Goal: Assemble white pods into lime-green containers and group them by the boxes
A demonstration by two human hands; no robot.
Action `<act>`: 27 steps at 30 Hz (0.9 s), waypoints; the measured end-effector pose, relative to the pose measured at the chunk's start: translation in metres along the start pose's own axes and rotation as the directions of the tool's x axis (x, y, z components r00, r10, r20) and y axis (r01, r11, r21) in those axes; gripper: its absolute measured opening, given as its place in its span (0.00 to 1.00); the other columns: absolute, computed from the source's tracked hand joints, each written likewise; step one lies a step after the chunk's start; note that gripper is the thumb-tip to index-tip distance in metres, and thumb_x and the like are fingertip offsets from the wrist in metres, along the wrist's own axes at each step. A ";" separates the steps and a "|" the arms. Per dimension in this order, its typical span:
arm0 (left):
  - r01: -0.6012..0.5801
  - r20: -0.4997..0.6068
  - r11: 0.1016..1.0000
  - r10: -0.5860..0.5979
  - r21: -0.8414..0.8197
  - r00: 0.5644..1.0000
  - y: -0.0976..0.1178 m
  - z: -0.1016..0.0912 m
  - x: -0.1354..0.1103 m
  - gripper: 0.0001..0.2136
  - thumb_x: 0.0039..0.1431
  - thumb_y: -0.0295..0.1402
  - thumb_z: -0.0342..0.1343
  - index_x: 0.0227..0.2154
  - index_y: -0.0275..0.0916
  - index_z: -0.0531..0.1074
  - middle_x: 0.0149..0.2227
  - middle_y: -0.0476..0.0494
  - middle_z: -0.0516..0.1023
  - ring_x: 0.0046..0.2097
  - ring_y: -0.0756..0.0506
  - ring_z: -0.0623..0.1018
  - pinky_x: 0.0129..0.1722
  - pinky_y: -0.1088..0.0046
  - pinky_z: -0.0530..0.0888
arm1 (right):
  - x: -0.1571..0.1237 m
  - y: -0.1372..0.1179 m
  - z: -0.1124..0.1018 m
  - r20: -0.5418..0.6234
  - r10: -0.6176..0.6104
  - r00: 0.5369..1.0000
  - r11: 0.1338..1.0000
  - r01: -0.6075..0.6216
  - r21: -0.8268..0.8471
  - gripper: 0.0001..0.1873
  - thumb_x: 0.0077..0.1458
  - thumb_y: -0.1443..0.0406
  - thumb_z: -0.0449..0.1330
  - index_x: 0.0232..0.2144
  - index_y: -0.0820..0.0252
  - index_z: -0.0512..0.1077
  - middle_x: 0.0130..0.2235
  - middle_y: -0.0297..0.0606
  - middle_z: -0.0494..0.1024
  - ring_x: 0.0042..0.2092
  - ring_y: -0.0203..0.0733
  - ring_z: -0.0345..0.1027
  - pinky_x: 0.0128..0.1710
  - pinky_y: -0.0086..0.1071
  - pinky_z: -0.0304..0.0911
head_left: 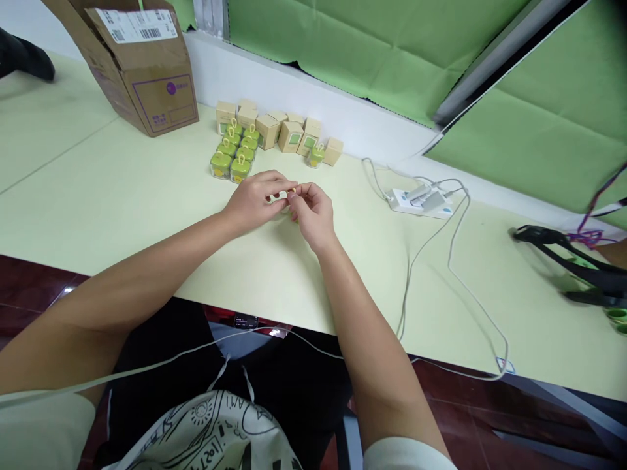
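In front of me, my left hand point(258, 201) and my right hand point(313, 212) meet just above the table. Their fingertips close together on a small green-lidded jar, mostly hidden by the fingers; only a bit of its yellow loop point(292, 190) and some green show. Just beyond the left hand stand several matching small clear jars point(240, 168) with green lids and yellow loops, in two rows. Another such jar point(316, 155) stands apart to the right, beside several small brown cardboard boxes point(290, 137) along the wall.
A large open cardboard carton point(161, 98) stands at the back left. To the right lie a white power strip point(421, 201) with plugs and loose white cables point(455, 254). A black object point(578, 258) rests at the far right. One cable crosses my lap.
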State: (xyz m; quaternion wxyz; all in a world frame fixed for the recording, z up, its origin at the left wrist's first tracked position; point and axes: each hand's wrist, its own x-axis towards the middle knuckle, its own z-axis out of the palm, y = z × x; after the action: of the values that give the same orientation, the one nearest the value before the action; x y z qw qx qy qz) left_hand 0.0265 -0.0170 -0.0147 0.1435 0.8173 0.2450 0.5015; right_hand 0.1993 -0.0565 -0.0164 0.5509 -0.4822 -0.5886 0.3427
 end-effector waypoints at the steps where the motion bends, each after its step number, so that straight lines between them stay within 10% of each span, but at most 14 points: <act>1: -0.002 -0.001 1.000 0.002 0.002 1.000 -0.001 0.000 0.000 0.11 0.67 0.35 0.62 0.49 0.45 0.85 0.47 0.43 0.86 0.38 0.48 0.81 0.40 0.69 0.81 | 0.000 0.000 0.000 -0.008 0.003 1.000 1.000 -0.003 0.006 0.21 0.57 0.45 0.69 0.35 0.53 0.70 0.32 0.30 0.74 0.32 0.35 0.67 0.33 0.32 0.66; 27: -0.011 0.008 0.999 0.010 0.053 1.000 -0.006 0.001 -0.001 0.10 0.68 0.37 0.61 0.45 0.47 0.87 0.44 0.43 0.86 0.45 0.43 0.83 0.49 0.63 0.80 | 0.000 0.002 0.001 -0.011 0.010 1.000 0.999 -0.010 -0.046 0.29 0.55 0.36 0.69 0.34 0.54 0.72 0.33 0.32 0.77 0.33 0.36 0.69 0.32 0.32 0.66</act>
State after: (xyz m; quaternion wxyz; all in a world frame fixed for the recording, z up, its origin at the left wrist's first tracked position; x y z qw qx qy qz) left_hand 0.0257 -0.0129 -0.0187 0.1200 0.8239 0.2533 0.4926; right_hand 0.1992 -0.0560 -0.0187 0.5411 -0.4995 -0.5909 0.3294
